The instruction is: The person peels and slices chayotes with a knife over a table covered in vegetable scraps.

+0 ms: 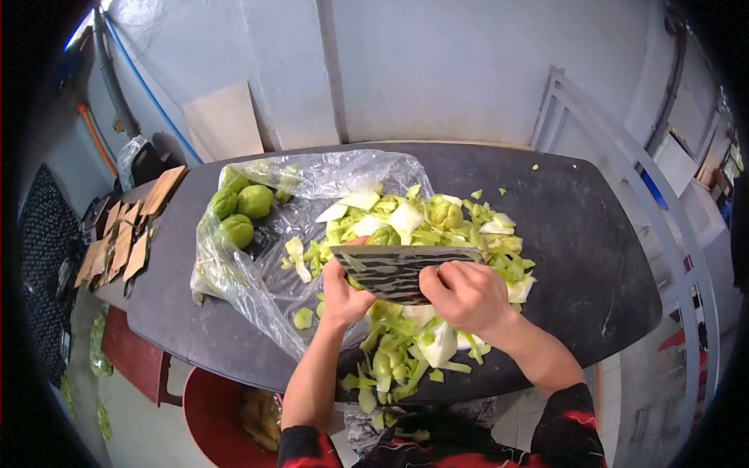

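- Dark, red-patterned shirt (437,446) closest of all, worn by the person at the near edge of the table, both forearms reaching out over the dark tabletop (585,257).
- Right hand (466,298) closed in a fist at the right end of a broad, streaky flat blade (382,273), knuckles up; whatever handle it has is hidden inside that grip.
- Left hand (343,296) at the blade's other end, thumb showing below; its fingers go behind the metal, so I can't tell whether they pinch anything. A bit of green peeks out beside the thumb.
- That blade sits over the middle of the table, held above a scatter of green peelings (388,366), which spread on both its near and far sides.
- Pale cut chunks (406,218) lie mixed through the far part of the heap.
- Off to the left, a clear plastic bag (261,300) sprawls open, with whole green fruits (254,201) clustered at its far left corner.
- Down on the floor to the left stands a red tub (203,421), yellowish stuff inside.
- Flat brown pieces (122,242) lie beyond the table's left end.
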{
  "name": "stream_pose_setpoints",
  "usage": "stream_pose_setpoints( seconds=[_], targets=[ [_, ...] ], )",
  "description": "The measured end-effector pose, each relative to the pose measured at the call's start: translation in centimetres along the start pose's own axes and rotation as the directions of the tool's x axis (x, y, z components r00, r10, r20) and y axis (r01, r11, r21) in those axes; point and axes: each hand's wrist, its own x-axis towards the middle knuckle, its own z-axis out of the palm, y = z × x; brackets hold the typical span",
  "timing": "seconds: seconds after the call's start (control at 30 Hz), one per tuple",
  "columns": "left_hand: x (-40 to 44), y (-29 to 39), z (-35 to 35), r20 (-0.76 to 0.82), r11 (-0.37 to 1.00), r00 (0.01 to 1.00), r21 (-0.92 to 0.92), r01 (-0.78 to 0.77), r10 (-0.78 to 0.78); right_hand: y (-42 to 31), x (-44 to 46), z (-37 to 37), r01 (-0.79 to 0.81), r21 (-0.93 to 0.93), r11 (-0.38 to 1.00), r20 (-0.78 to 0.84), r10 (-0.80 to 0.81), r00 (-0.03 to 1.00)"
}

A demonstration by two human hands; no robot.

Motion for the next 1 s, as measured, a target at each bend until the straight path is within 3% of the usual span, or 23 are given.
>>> stream_pose_setpoints(
  seconds=[0.23, 0.33, 0.37, 0.4, 0.43, 0.47, 0.5, 0.6, 0.63, 0.67, 0.7, 0.73, 0.77, 0.83, 0.93, 1.0],
  targets=[
    [-0.3, 0.0, -0.9, -0.041, 0.997, 0.997, -0.037, -0.061, 0.060, -0.8, 0.7, 0.6, 0.068, 0.002, 0.998, 0.008, -0.068, 0.998],
    [0.0, 0.1, -1.5, 0.000, 0.981, 0.983, 0.050, -0.185, 0.185, -0.2, 0.6, 1.1, 0.072, 0.037, 0.997, -0.008, -0.072, 0.997],
    [0.3, 0.5, -1.7, -0.001, 0.982, 0.983, 0.050, -0.182, 0.182, 1.0, 0.1, 2.2, -0.013, -0.012, 1.000, 0.093, 0.014, 0.996],
    [0.2, 1.1, -2.0, 0.010, 0.994, 0.994, 0.035, -0.106, 0.106, 1.7, -0.9, 3.0, -0.100, -0.065, 0.993, 0.196, 0.111, 0.974],
    [0.1, 1.5, -2.2, 0.025, 0.999, 0.999, 0.020, -0.036, 0.035, 2.2, -2.2, 3.6, -0.109, -0.064, 0.992, 0.201, 0.120, 0.972],
    [0.2, 1.6, -2.6, 0.050, 0.999, 0.998, 0.004, 0.038, -0.038, 3.3, -2.9, 4.3, -0.160, -0.060, 0.985, 0.147, 0.167, 0.975],
    [0.7, 1.5, -2.7, 0.037, 1.000, 0.999, -0.003, 0.017, -0.017, 4.2, -2.3, 4.4, -0.193, -0.055, 0.980, 0.092, 0.197, 0.976],
    [0.1, -0.2, -2.6, 0.070, 0.936, 0.971, -0.261, 0.238, -0.228, 3.3, -2.2, 3.4, -0.204, 0.009, 0.979, 0.108, 0.202, 0.974],
    [0.1, -0.9, -2.6, 0.060, 0.937, 0.971, -0.255, 0.240, -0.232, 3.0, -2.0, 3.4, -0.199, 0.021, 0.980, 0.108, 0.196, 0.975],
    [0.2, -1.3, -2.6, 0.140, 0.753, 0.913, -0.525, 0.397, -0.384, 2.8, -1.8, 3.6, -0.199, 0.032, 0.980, 0.098, 0.195, 0.976],
    [0.3, -1.4, -2.5, 0.258, 0.469, 0.833, -0.727, 0.502, -0.490, 2.6, -1.7, 3.7, -0.197, 0.044, 0.979, 0.090, 0.193, 0.977],
    [0.2, -1.2, -2.4, 0.295, 0.341, 0.773, -0.769, 0.541, -0.562, 2.4, -1.7, 4.1, -0.192, 0.056, 0.980, 0.086, 0.187, 0.979],
    [0.4, -1.0, -2.2, 0.285, 0.348, 0.774, -0.768, 0.537, -0.565, 2.2, -1.8, 4.5, -0.171, 0.047, 0.984, 0.088, 0.166, 0.982],
    [1.3, -0.5, -1.4, 0.237, 0.169, 0.748, -0.891, 0.422, -0.620, 1.8, -1.6, 4.7, -0.149, 0.040, 0.988, 0.084, 0.146, 0.986],
    [1.9, 0.4, -0.1, 0.216, 0.148, 0.725, -0.903, 0.403, -0.654, 0.6, -0.9, 4.8, 0.034, -0.023, 0.999, -0.020, -0.035, 0.999],
    [2.6, 0.4, 0.6, 0.213, 0.115, 0.741, -0.924, 0.364, -0.637, -0.3, -0.3, 4.7, 0.069, 0.004, 0.998, -0.063, -0.069, 0.996]
  ],
)
